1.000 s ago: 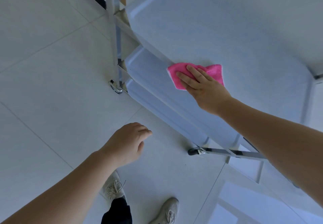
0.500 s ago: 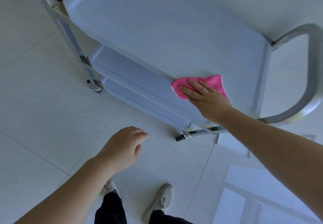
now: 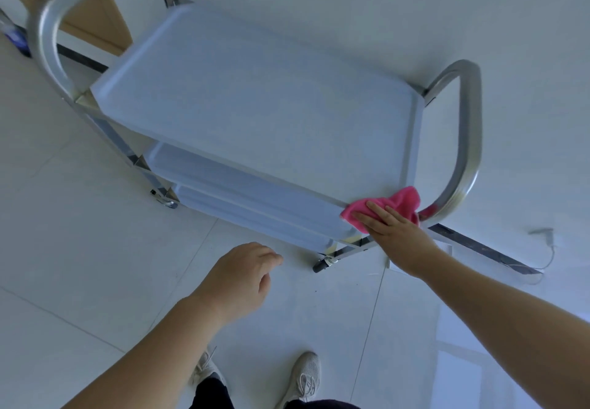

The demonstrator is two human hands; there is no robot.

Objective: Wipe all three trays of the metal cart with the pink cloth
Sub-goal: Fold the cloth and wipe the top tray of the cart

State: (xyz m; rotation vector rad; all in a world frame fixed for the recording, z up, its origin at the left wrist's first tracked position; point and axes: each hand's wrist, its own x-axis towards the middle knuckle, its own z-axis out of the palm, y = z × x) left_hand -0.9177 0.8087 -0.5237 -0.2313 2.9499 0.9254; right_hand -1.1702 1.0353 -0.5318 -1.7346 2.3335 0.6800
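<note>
The metal cart stands in front of me with three stacked trays. Its top tray [image 3: 249,102] is wide and bare. The edges of the middle tray [image 3: 198,166] and the bottom tray [image 3: 230,207] show below its near rim. My right hand [image 3: 396,236] lies flat on the pink cloth [image 3: 399,202] and presses it onto the top tray's near right corner, beside the right handle [image 3: 467,140]. Part of the cloth bunches against that handle. My left hand [image 3: 239,277] hovers over the floor in front of the cart, fingers loosely curled, holding nothing.
The cart's left handle [image 3: 44,41] rises at the upper left. A caster [image 3: 322,263] sits near my right wrist, another caster [image 3: 166,201] at the left. A wooden door [image 3: 92,16] lies behind. A white cable [image 3: 547,242] trails on the tiled floor at right. My shoes [image 3: 303,376] show below.
My right hand slid the pink cloth along the top tray's near edge to its right corner. The view pulled back, so the whole cart shows. My left hand stayed hovering.
</note>
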